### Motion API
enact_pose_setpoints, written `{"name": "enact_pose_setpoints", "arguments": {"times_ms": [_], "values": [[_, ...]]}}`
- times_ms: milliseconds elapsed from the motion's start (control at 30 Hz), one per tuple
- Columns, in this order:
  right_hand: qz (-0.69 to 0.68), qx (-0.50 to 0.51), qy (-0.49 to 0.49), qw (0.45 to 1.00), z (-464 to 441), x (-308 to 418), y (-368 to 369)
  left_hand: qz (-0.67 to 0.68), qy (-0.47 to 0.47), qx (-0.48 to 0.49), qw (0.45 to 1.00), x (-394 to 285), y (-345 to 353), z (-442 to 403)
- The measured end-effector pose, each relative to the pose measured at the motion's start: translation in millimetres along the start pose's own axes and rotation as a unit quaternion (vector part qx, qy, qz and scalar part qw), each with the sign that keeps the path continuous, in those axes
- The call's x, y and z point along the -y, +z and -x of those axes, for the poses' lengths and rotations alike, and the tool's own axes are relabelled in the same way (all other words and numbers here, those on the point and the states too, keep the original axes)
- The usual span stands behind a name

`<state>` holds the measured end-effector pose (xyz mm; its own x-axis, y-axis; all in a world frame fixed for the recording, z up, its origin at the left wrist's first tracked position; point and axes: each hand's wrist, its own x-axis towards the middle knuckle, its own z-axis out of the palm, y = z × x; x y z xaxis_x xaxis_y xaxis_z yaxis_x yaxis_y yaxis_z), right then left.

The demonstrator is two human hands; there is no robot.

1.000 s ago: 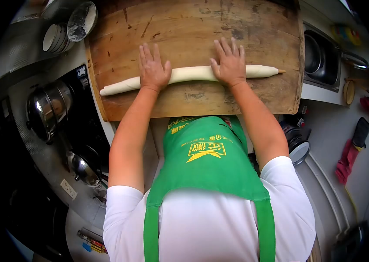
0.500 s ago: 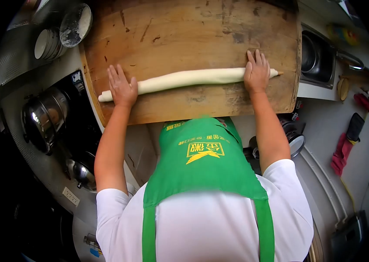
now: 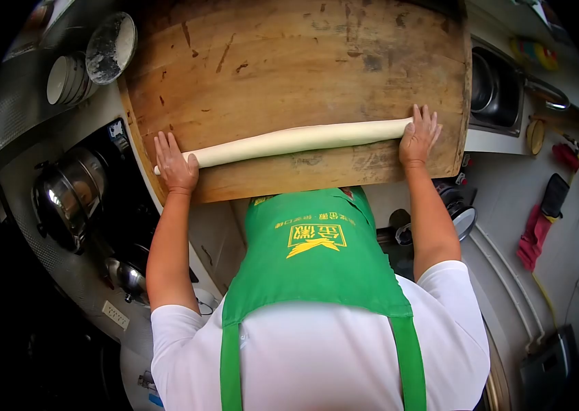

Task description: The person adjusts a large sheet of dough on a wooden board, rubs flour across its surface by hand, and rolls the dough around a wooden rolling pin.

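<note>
A long pale dough sheet (image 3: 296, 140), wrapped in a roll around a rolling pin, lies across the wooden board (image 3: 282, 68) near its front edge. My left hand (image 3: 178, 164) rests palm down over the roll's left end, fingers stretched forward. The pale left tip of the roll pokes out past that hand. On the right end lies my right hand (image 3: 418, 140), also flat with fingers extended, covering that end. Most of the pin is hidden inside the dough.
Left of the board are a metal bowl dusted white (image 3: 111, 48), stacked bowls (image 3: 65, 80) and a shiny lidded pot (image 3: 70, 198). A sink (image 3: 495, 89) with a faucet (image 3: 546, 92) borders the right side. The green apron (image 3: 317, 260) faces the board's front edge.
The dough roll has come closer to the board's front edge. Both hands have moved toward me and farther apart, out to the roll's ends. The wooden tip at right is now hidden.
</note>
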<state>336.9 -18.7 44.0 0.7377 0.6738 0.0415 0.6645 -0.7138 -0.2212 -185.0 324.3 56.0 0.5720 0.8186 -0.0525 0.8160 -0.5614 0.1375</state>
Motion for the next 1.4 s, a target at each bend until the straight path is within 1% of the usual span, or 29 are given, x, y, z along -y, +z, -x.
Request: {"name": "enact_pose_setpoints", "arguments": {"times_ms": [33,100,167,200,233,300,333,367,400,433,467,567,600,633,667,700,733,800,833,933,967,1033,1100,1167,1233,1267,1300,1333,1400], "values": [[0.008,0.014,-0.021,1.000,-8.4,-2.7,-3.3,-0.025,0.011,0.011,1.000,4.3,-3.2,-14.3],[0.005,0.030,-0.013,0.999,-51.4,-0.9,0.7,-0.050,0.019,0.021,0.998,15.1,-8.6,-52.6],[0.034,-0.016,0.045,0.998,-81.7,6.8,3.6,-0.068,-0.045,-0.037,0.996,26.2,-19.0,-91.2],[0.080,-0.014,0.055,0.995,-92.0,7.7,3.6,-0.067,-0.044,-0.042,0.996,24.0,-26.9,-95.1],[0.079,-0.027,0.053,0.995,-100.7,23.1,-9.7,-0.052,-0.012,-0.043,0.998,18.3,-32.5,-103.6],[-0.027,-0.079,-0.067,0.994,-85.8,66.9,-26.6,-0.019,0.078,-0.047,0.996,-14.0,-42.3,-109.9],[-0.042,-0.051,-0.097,0.993,-70.9,92.6,-26.0,-0.002,0.138,-0.046,0.989,-52.3,-45.7,-103.2],[-0.058,-0.024,-0.128,0.990,-57.7,117.2,-24.2,0.028,0.147,-0.037,0.988,-80.7,-33.0,-90.3],[-0.018,0.041,-0.141,0.989,-51.6,139.1,-18.3,0.063,0.131,-0.017,0.989,-97.8,-8.1,-82.3],[0.025,0.110,-0.152,0.982,-47.4,147.6,-10.7,-0.052,0.088,0.001,0.995,-113.7,-9.4,-82.6],[0.017,-0.002,-0.186,0.982,-63.9,143.2,11.3,-0.035,0.087,-0.015,0.995,-107.6,-6.2,-106.2],[-0.002,0.003,-0.130,0.992,-130.4,155.6,8.4,-0.024,0.040,-0.084,0.995,-82.8,-3.4,-162.6],[-0.006,-0.006,-0.096,0.995,-129.0,149.7,13.6,0.002,0.014,-0.075,0.997,-73.9,-1.8,-163.3],[-0.004,-0.022,-0.099,0.995,-120.4,141.7,10.3,0.006,0.017,-0.091,0.996,-67.3,-2.6,-150.6],[0.004,-0.014,-0.105,0.994,-91.4,128.6,9.7,0.000,0.043,-0.063,0.997,-58.8,0.4,-115.2],[0.012,-0.003,-0.111,0.994,-69.3,118.0,10.1,-0.008,0.067,-0.033,0.997,-54.1,3.0,-100.9],[0.011,0.006,-0.101,0.995,-55.7,111.3,9.0,-0.008,0.065,-0.035,0.997,-52.5,0.2,-102.8],[0.013,0.011,-0.128,0.992,-73.7,98.5,6.9,0.003,0.100,-0.023,0.995,-42.2,-6.8,-88.9],[0.014,0.007,-0.160,0.987,-89.5,98.8,6.3,0.003,0.075,-0.025,0.997,-39.3,-8.8,-104.6],[0.019,-0.029,-0.114,0.993,-120.2,102.9,8.0,-0.010,0.019,-0.076,0.997,-19.4,2.0,-146.7],[0.002,-0.042,-0.092,0.995,-119.1,99.9,6.6,-0.008,0.018,-0.074,0.997,-17.0,3.6,-135.9],[0.027,-0.017,-0.077,0.997,-82.0,85.1,-0.2,0.008,0.009,-0.034,0.999,-16.8,-2.2,-104.9],[0.039,-0.049,-0.075,0.995,-50.1,74.9,2.7,0.004,0.026,-0.064,0.998,-12.2,1.8,-67.9],[0.033,-0.032,-0.075,0.996,-67.7,64.1,3.9,0.027,0.037,-0.059,0.997,-1.9,4.1,-77.5],[0.022,-0.017,-0.081,0.996,-102.9,69.6,5.8,-0.014,-0.017,-0.084,0.996,-2.1,0.6,-115.9],[0.021,-0.034,-0.053,0.998,-116.3,74.0,6.7,-0.012,-0.045,-0.096,0.994,-4.4,-2.3,-129.0],[0.020,-0.052,-0.025,0.998,-121.6,76.6,6.6,-0.015,-0.046,-0.095,0.994,0.7,-3.5,-123.0],[0.037,-0.015,-0.025,0.999,-112.2,72.2,3.6,-0.023,-0.034,-0.077,0.996,7.1,-3.4,-118.4],[0.026,-0.013,-0.038,0.999,-74.4,43.3,8.9,-0.033,-0.002,-0.053,0.998,32.3,5.6,-97.2]]}}
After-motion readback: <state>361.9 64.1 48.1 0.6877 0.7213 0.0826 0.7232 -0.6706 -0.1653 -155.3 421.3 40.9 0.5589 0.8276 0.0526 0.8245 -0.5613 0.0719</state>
